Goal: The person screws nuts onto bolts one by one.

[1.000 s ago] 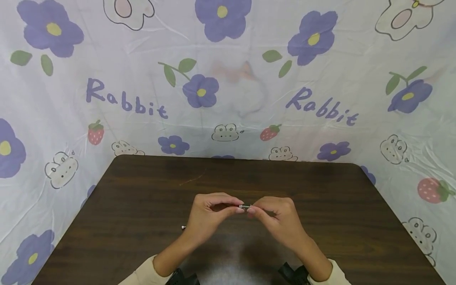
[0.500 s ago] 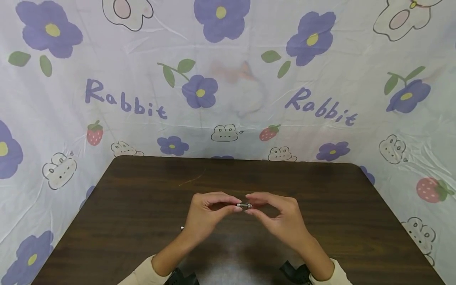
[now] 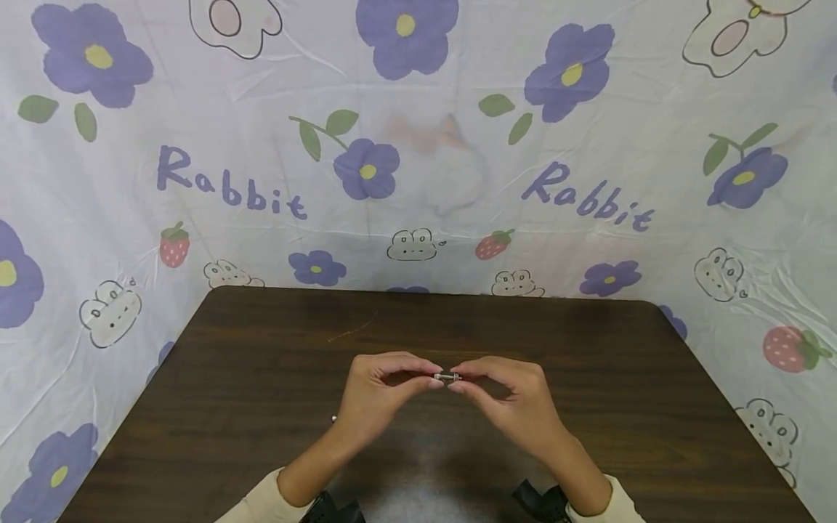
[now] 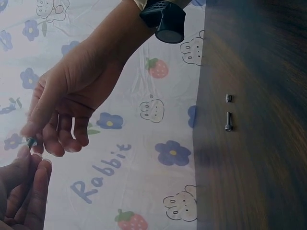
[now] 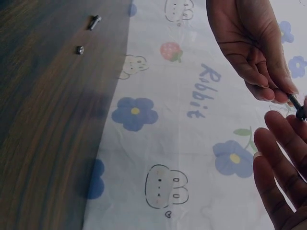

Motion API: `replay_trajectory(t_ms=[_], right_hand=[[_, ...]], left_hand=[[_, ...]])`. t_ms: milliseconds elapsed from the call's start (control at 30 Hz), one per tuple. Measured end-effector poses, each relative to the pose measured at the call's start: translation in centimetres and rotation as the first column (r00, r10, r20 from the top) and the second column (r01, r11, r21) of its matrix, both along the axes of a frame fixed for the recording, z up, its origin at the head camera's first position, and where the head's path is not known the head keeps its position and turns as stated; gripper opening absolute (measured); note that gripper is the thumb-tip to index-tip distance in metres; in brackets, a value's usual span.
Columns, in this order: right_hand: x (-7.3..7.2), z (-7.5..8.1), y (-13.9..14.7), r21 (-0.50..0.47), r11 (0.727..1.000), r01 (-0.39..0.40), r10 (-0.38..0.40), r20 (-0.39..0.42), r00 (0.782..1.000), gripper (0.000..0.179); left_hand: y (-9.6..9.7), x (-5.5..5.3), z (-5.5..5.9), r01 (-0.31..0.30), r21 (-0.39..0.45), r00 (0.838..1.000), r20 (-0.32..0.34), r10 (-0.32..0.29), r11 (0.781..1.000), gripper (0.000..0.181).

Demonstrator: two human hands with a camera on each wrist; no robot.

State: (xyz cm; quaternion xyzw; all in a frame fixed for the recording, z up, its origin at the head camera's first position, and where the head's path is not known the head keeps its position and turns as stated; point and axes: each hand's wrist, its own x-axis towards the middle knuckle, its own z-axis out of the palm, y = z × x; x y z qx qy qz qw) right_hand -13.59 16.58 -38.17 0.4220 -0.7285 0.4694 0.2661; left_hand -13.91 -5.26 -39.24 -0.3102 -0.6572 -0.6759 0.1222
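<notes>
One bolt [image 3: 447, 376]: left hand [image 3: 374, 398] pinches, likely steadying it.
Right hand [image 3: 516, 398]: half-open; I can't confirm grip.
Spare bolt [image 4: 229, 121]: nearer desk's [image 3: 216, 407] left edge.

In the lower middle of the head view, my left forearm [image 3: 320, 459] and right forearm [image 3: 572, 465] slope inward from the bottom edge, with my left hand [image 3: 375, 396] and right hand [image 3: 519, 396] nearly fingertip to fingertip. My left thumb [image 3: 421, 386] and left forefinger [image 3: 415, 361] pinch firmly, while my right thumb [image 3: 472, 392] and right forefinger [image 3: 487, 365] arch toward them, tips slightly apart. In the left wrist view, my right hand's other fingers [image 4: 66, 132] hang loosely bent at the left.
</notes>
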Motion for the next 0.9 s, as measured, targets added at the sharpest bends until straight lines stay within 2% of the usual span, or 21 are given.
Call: replay_trajectory(t_ms=[200, 467, 533, 633, 700, 900], right_hand=[[0.12, -0.13, 0.05, 0.031, 1.0, 0.0, -0.002, 0.076, 0.997, 0.021], [0.14, -0.03, -0.01, 0.058, 0.998, 0.029, -0.035, 0.104, 0.994, 0.017], [0.09, 0.02, -0.03, 0.051, 0.998, 0.034, -0.038, 0.093, 0.995, 0.025], [0.02, 0.02, -0.1, 0.035, 0.999, 0.031, -0.032, 0.046, 0.998, 0.052], [-0.03, 0.04, -0.15, 0.026, 0.999, 0.029, -0.029, 0.008, 1.0, 0.06], [-0.13, 0.09, -0.3, -0.006, 1.0, 0.011, -0.011, -0.051, 0.999, 0.042]], left_hand=[[-0.03, 0.01, 0.01, 0.015, 0.001, 1.0, 0.011, -0.015, 1.0, 0.01], [-0.02, -0.18, 0.04, 0.003, -0.003, 1.0, -0.004, -0.003, 1.0, 0.011], [-0.04, -0.27, 0.08, -0.01, -0.006, 1.0, -0.012, 0.01, 1.0, 0.01], [-0.13, -0.26, 0.11, -0.028, -0.014, 0.999, -0.024, 0.028, 1.0, 0.01], [-0.18, -0.26, 0.15, -0.03, -0.016, 0.999, -0.026, 0.03, 0.999, 0.01], [-0.26, -0.22, 0.23, -0.007, 0.007, 1.0, -0.018, 0.007, 1.0, 0.009]])
